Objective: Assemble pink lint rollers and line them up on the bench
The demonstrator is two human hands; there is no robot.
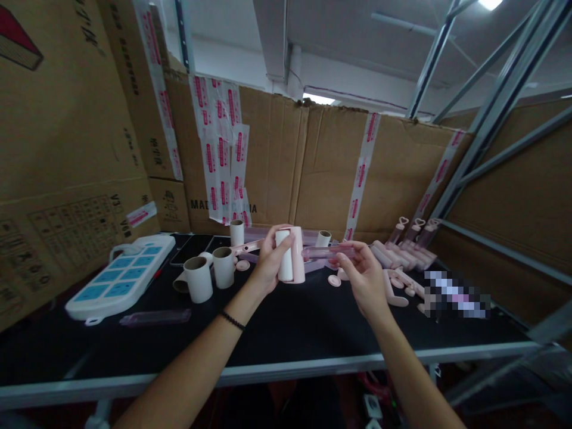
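Note:
My left hand (pixel 267 268) is closed around a pink lint roller (pixel 298 255), held upright above the black tabletop. A white paper roll (pixel 285 257) sits along its left side, with my thumb across it. To the right, my right hand (pixel 365 279) pinches a translucent pink plastic piece (pixel 325 252). That piece lies level and points at the lint roller; I cannot tell whether the two touch. White rolls with cardboard cores (pixel 198 281) stand left of my left hand. Small pink discs (pixel 333 280) lie between and behind my hands.
A white power strip (pixel 123 275) with blue sockets lies at left, near a translucent strip (pixel 155 317). Pink rollers with heart-shaped ends (pixel 406 253) and loose pink parts (pixel 395 292) lie at right. Cardboard walls (pixel 272 161) and metal posts (pixel 482 113) enclose the table.

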